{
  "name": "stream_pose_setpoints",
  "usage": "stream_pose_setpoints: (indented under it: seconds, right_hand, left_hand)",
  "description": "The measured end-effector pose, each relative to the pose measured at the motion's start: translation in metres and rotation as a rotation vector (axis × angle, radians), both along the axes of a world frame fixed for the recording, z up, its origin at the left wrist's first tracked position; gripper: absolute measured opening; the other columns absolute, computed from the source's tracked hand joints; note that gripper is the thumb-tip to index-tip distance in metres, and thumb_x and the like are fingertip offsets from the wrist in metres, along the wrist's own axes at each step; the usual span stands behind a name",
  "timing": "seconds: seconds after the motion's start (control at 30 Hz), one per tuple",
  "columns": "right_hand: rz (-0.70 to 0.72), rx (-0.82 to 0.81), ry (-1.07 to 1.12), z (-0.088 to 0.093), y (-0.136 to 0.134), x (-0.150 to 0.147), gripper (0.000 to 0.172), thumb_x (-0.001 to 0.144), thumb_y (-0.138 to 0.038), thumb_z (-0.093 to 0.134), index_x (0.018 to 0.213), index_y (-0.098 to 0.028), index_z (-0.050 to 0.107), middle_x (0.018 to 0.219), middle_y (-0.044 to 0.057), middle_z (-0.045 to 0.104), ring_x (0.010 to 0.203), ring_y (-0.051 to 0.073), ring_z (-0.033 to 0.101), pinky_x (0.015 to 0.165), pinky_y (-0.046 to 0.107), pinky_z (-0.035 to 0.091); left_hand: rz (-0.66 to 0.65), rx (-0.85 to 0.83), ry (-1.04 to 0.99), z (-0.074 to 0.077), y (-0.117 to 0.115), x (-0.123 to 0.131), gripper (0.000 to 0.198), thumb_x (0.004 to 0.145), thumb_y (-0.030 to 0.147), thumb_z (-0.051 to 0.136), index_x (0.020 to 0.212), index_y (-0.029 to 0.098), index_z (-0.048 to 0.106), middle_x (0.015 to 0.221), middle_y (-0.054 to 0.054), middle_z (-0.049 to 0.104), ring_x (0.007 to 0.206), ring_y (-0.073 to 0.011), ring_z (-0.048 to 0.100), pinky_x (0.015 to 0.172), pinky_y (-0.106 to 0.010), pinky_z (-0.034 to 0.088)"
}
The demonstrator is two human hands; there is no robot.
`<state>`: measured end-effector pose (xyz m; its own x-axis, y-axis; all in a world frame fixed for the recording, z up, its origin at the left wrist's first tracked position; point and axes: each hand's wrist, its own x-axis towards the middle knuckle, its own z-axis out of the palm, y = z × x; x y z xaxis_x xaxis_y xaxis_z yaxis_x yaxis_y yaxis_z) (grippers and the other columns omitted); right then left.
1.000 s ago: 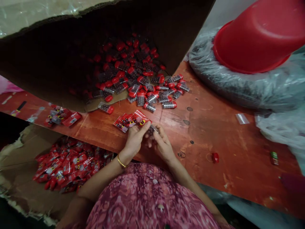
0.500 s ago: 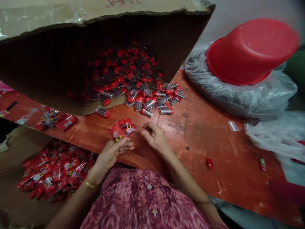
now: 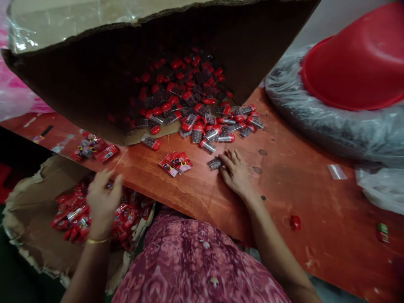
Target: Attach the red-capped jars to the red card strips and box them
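Observation:
My left hand (image 3: 104,202) is over the lower carton, its fingers apart and slightly blurred, with nothing seen in them. Beneath it lies a heap of red packaged pieces (image 3: 75,213). My right hand (image 3: 235,171) rests on the table with thumb and fingers closed on the end of a small clear container (image 3: 214,163) with dark contents. Between the hands lie a few red printed cards (image 3: 179,162), overlapping on the tabletop. Beyond them, clear containers with red caps (image 3: 217,132) spill from the large tipped carton (image 3: 132,139).
A torn-edged carton (image 3: 28,210) stands below the table's left edge. More red packets (image 3: 96,147) lie on the table (image 3: 202,198) at left. A red tub (image 3: 353,63) sits on a plastic-wrapped bundle (image 3: 315,126) at right. A small red piece (image 3: 296,222) lies nearer.
My left hand has moved left and away from the cards, over the lower carton. The red piece by its fingers is gone from the table. My right hand now has a clear container.

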<state>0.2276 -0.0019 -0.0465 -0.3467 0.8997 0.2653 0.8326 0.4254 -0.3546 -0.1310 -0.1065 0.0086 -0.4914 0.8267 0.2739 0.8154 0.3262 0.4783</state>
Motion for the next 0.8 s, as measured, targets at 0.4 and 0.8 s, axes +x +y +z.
stream_pose_setpoints:
  seconds: [0.4, 0.8]
  right_hand:
    - [-0.009, 0.061, 0.29, 0.026, -0.031, -0.037, 0.028, 0.088, -0.034, 0.045, 0.103, -0.018, 0.063, 0.121, 0.015, 0.059, 0.117, 0.028, 0.052, 0.096, 0.049, 0.043]
    - [-0.153, -0.3, 0.784, 0.041, -0.018, -0.086, 0.033, 0.079, -0.045, 0.06, 0.099, -0.019, 0.064, 0.087, 0.007, 0.068, 0.072, 0.019, 0.06, 0.067, 0.032, 0.048]
  left_hand:
    - [-0.434, -0.184, 0.01, -0.028, 0.098, 0.11, 0.031, 0.085, 0.038, 0.05, 0.102, 0.024, 0.072, 0.125, -0.011, 0.061, 0.126, -0.0342, 0.045, 0.103, -0.054, 0.029]
    - [-0.419, 0.102, -0.151, 0.001, 0.088, 0.12, 0.024, 0.081, 0.036, 0.056, 0.093, 0.025, 0.074, 0.124, -0.008, 0.063, 0.123, -0.0297, 0.049, 0.107, -0.052, 0.028]
